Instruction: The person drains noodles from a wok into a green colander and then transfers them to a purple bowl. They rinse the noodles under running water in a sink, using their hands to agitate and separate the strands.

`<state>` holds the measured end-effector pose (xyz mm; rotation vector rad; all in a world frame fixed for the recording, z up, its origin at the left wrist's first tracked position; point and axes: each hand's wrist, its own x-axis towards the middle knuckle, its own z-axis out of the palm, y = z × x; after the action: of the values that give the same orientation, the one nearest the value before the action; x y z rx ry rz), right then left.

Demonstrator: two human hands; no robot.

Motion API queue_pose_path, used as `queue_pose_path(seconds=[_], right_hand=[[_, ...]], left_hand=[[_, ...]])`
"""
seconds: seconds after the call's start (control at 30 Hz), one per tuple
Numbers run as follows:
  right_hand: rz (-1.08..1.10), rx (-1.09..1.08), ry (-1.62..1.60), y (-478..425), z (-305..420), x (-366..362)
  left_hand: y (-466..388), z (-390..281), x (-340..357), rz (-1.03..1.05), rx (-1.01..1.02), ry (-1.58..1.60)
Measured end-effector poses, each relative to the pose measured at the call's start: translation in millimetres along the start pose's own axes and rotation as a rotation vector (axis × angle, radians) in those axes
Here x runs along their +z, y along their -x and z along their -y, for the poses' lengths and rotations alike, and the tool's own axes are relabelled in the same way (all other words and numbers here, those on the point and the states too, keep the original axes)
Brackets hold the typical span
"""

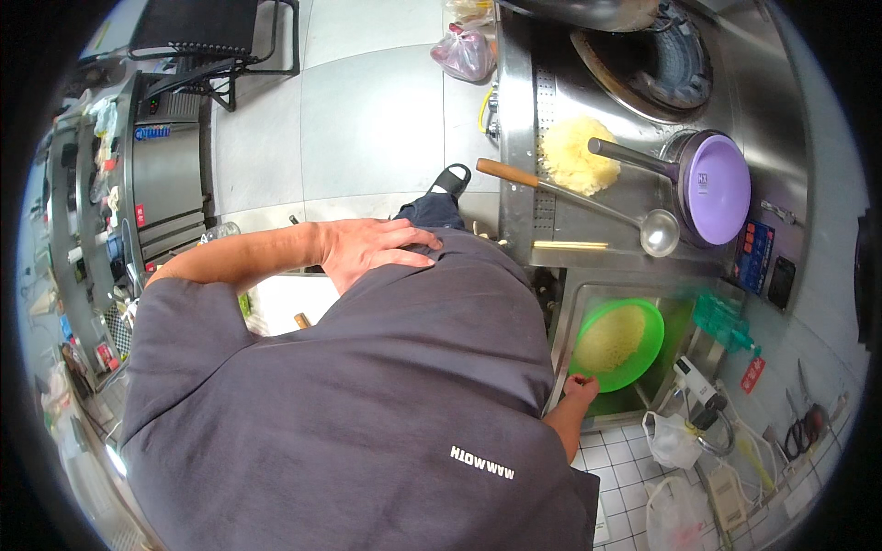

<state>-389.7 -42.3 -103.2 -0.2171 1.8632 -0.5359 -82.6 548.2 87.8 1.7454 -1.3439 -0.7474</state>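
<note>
At the sink, my right hand [582, 387] grips the near rim of a bright green plastic basin [654, 337]. A mass of pale yellow, finely cut or grainy food [610, 337] lies in it; its exact kind is unclear. The basin sits inside the stainless steel sink [561, 337], over greenish, shaded depth. My left hand [379, 251] rests on the front of my dark grey T-shirt [358, 413], fingers somewhat apart and holding nothing. My torso covers much of the view.
A steel worktop [634, 256] carries a long wooden-handled ladle [659, 233], chopsticks [570, 245], a pale yellow food heap [581, 155] and a purple bowl [720, 189]. A wok burner [661, 69] stands beyond. White plastic bags [672, 441] hang near the tap. A folding chair [200, 34] stands far left.
</note>
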Motion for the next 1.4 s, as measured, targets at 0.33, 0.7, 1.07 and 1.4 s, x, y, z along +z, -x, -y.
queue_pose_path(seconds=[0.33, 0.7, 1.07, 1.4], right_hand=[[-0.043, -0.043, 0.021, -27.3, 1.9, -7.3], [0.078, -0.014, -0.013, -58.0, 12.8, -10.3], [0.098, 0.0, -0.056, -23.2, -12.7, 11.8], [0.061, -0.072, -0.24, -15.4, -15.7, 0.8]], left_hand=[[-1.9, -4.7, 0.2, 0.026, -0.006, 0.005], [-2.9, -8.6, 2.0, 0.041, -0.002, -0.008], [-6.7, -20.4, 4.9, 0.054, -0.025, -0.029], [-5.9, -14.7, 8.7, 0.067, -0.015, -0.019]])
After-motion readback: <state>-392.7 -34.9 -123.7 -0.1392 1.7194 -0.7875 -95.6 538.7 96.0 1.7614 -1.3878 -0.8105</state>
